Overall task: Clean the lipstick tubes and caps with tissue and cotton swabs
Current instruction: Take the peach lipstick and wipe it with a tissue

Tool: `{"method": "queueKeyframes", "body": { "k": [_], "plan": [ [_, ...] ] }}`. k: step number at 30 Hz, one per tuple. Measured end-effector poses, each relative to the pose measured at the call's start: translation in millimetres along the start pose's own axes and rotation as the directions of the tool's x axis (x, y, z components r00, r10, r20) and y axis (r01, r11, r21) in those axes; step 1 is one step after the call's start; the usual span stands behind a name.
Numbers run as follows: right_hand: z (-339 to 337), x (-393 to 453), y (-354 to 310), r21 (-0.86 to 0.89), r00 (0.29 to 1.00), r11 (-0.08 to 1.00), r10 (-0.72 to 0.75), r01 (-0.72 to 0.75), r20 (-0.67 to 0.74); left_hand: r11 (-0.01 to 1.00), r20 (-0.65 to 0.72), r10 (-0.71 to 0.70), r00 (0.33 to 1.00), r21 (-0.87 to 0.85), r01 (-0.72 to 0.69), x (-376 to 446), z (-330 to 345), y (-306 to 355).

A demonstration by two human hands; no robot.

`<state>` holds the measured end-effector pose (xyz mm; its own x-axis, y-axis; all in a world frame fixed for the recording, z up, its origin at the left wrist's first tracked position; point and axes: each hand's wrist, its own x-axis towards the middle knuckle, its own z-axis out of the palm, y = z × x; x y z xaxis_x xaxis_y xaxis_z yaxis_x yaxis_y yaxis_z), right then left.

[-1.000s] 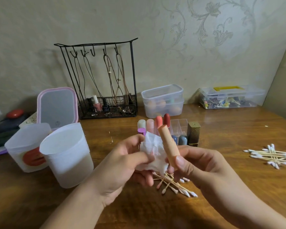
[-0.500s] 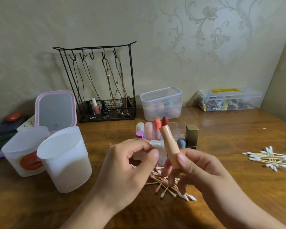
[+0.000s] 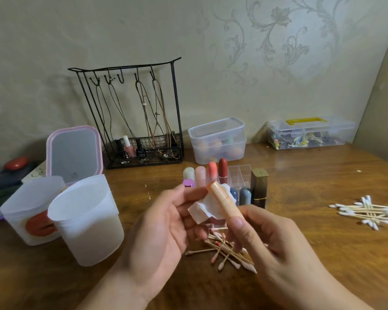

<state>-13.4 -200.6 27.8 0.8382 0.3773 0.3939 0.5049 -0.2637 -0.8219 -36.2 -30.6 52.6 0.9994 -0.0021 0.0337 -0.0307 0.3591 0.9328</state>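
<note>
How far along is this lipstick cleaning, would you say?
Some work looks done: a heap of pink-stained cotton swabs lies under the hands. In hand now: the right hand holds a peach lipstick tube while the left hand presses a tissue against it. Possibly left: the lipsticks standing in the clear organizer, though I cannot tell which are clean. Fresh swabs wait at right.

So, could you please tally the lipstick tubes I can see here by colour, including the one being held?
cream tube: 1
pale pink tube: 1
coral tube: 1
dark red tube: 1
purple tube: 1
grey-blue tubes: 2
gold tube: 1
peach tube in right hand: 1
Total: 9
</note>
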Motion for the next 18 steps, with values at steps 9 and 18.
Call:
{"method": "queueKeyframes", "body": {
  "k": [9, 18],
  "plan": [
    [-2, 2, 0, 0.054, 0.989, 0.992, -0.121, 0.117, 0.086, 0.963, 0.217, -0.057, 0.975, -0.246, 0.111, 5, -13, -8],
    [-2, 1, -1, 0.085, 0.988, 0.989, -0.129, 0.121, 0.085, 0.944, 0.413, -0.01, 0.911, -0.297, 0.145, 5, -24, 1]
  ]
}}
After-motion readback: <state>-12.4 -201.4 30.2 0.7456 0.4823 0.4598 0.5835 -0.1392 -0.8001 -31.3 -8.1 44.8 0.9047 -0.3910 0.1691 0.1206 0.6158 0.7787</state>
